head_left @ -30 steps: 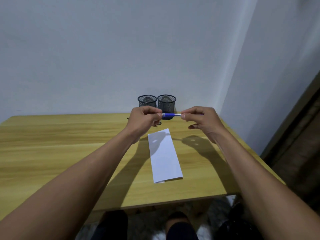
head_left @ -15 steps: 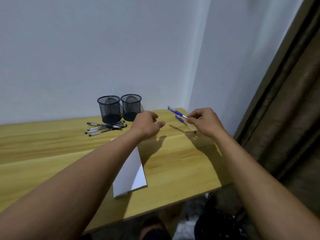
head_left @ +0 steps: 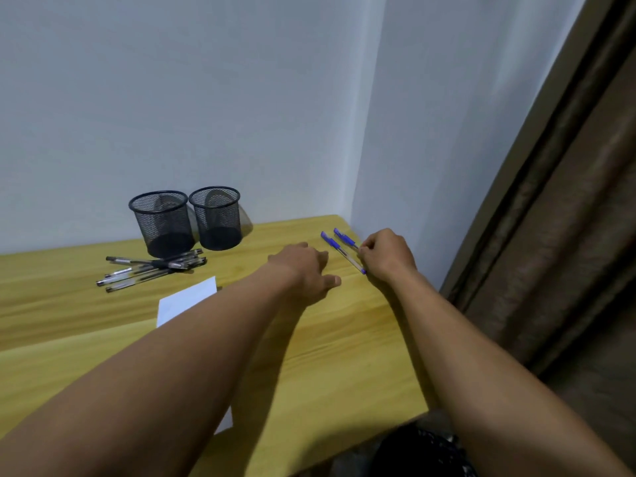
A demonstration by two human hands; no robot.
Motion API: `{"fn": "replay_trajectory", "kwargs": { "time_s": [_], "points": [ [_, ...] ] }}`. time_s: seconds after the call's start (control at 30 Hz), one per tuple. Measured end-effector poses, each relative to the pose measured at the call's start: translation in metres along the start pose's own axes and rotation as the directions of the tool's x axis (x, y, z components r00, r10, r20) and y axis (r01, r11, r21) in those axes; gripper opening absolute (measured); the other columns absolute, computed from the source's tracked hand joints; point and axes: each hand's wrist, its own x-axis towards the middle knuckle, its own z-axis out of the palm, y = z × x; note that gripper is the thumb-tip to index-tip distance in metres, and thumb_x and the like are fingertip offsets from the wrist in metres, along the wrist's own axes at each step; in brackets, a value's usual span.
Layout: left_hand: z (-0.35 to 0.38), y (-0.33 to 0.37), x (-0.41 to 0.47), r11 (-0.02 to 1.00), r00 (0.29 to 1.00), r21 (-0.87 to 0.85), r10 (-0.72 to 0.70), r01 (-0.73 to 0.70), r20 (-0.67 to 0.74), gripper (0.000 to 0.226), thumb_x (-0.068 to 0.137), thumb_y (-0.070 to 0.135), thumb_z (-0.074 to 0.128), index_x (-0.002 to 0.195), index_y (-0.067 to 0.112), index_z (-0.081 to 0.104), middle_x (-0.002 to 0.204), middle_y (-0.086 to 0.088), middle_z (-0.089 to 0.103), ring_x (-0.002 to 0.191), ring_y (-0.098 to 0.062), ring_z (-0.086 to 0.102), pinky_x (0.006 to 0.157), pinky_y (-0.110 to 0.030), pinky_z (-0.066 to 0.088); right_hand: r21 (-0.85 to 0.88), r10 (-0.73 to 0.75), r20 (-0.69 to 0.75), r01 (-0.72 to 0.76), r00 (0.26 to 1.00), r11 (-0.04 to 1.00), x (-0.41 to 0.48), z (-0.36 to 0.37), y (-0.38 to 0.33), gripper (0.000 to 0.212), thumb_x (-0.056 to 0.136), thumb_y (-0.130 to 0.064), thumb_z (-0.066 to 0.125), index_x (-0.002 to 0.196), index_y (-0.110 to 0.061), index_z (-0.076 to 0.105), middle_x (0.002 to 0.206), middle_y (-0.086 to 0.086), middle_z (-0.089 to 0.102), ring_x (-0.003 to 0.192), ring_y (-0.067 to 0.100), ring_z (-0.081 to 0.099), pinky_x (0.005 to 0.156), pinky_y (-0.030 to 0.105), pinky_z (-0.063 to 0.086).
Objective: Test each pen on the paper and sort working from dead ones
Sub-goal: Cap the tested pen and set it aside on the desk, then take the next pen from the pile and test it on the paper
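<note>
I see my right hand [head_left: 386, 256] at the far right corner of the table [head_left: 344, 346], fingers curled in and pinching the near end of the far blue pen [head_left: 345, 238], which lies low against the wood and points away to the far left. A second blue pen [head_left: 339, 251] lies on the table just left of it, almost parallel, its near tip beside the right hand's knuckles; I cannot tell whether the hand touches it. My left hand [head_left: 306, 270] is palm down, left of both blue pens, fingers loose and slightly spread, holding nothing; whether it rests on the wood or hangs just above it I cannot tell. The paper [head_left: 187, 299] lies flat further left, largely hidden under my left forearm. Beyond it, a loose heap of black pens [head_left: 155, 270] lies on the table in front of the two mesh cups, the left cup [head_left: 161, 222] and the right cup [head_left: 217, 218], which stand upright side by side against the far wall and nearly touch. A brown curtain [head_left: 550, 235] hangs to the right of the table.
</note>
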Motion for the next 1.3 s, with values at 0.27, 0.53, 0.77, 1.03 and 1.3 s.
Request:
{"fn": "replay_trajectory", "kwargs": {
  "time_s": [0.27, 0.53, 0.77, 1.03, 1.3],
  "points": [
    [0.001, 0.000, 0.002, 0.998, 0.999, 0.065, 0.008, -0.010, 0.037, 0.079, 0.086, 0.074, 0.044, 0.151, 0.030, 0.035, 0.148, -0.006, 0.047, 0.135, -0.030, 0.043, 0.105, -0.048, 0.043, -0.002, -0.035, 0.036, 0.035, 0.999, 0.999, -0.007, -0.006, 0.005, 0.023, 0.097, -0.032, 0.062, 0.103, -0.016, 0.078, 0.095, 0.004, 0.074, 0.086, 0.021, 0.066, 0.080, 0.043, 0.060],
    [-0.015, -0.011, -0.027, 0.992, 0.994, -0.119, 0.033, -0.046, -0.108, 0.077, 0.087, 0.059, 0.062, 0.150, 0.023, 0.040, 0.144, -0.002, 0.055, 0.132, -0.024, 0.050, 0.103, -0.037, 0.044, -0.030, -0.144, 0.061, 0.146, 0.988, 0.989, -0.035, -0.034, -0.008, 0.031, 0.100, -0.031, 0.059, 0.124, -0.015, 0.070, 0.114, 0.004, 0.072, 0.102, 0.023, 0.066, 0.090, 0.044, 0.058],
    [-0.040, -0.050, -0.084, 0.989, 0.944, -0.128, 0.032, -0.078, -0.327, 0.059, 0.090, 0.046, 0.064, 0.142, 0.021, 0.053, 0.144, -0.004, 0.056, 0.132, -0.024, 0.051, 0.109, -0.039, 0.042, 0.052, -0.266, 0.095, 0.262, 0.959, 0.964, -0.061, -0.039, -0.062, 0.030, 0.094, -0.036, 0.063, 0.116, -0.018, 0.074, 0.109, 0.003, 0.075, 0.106, 0.021, 0.067, 0.095, 0.040, 0.054],
    [-0.044, -0.136, -0.145, 0.973, 0.873, -0.229, -0.134, 0.027, -0.469, 0.033, 0.093, 0.036, 0.061, 0.119, 0.020, 0.071, 0.116, 0.000, 0.074, 0.105, -0.018, 0.068, 0.088, -0.033, 0.053, 0.134, -0.446, 0.185, 0.427, 0.875, 0.894, -0.097, 0.004, -0.151, 0.028, 0.094, -0.031, 0.065, 0.117, -0.017, 0.075, 0.114, 0.002, 0.075, 0.109, 0.020, 0.067, 0.094, 0.032, 0.052],
    [-0.040, -0.220, -0.147, 0.925, 0.832, -0.318, -0.340, 0.210, -0.438, 0.030, 0.087, 0.020, 0.064, 0.116, 0.018, 0.073, 0.111, -0.006, 0.074, 0.105, -0.025, 0.067, 0.089, -0.035, 0.053, 0.126, -0.532, 0.285, 0.519, 0.797, 0.845, -0.087, 0.061, -0.222, 0.026, 0.094, -0.027, 0.066, 0.115, -0.016, 0.075, 0.113, 0.004, 0.076, 0.111, 0.022, 0.066, 0.091, 0.030, 0.049]
  ]
}}
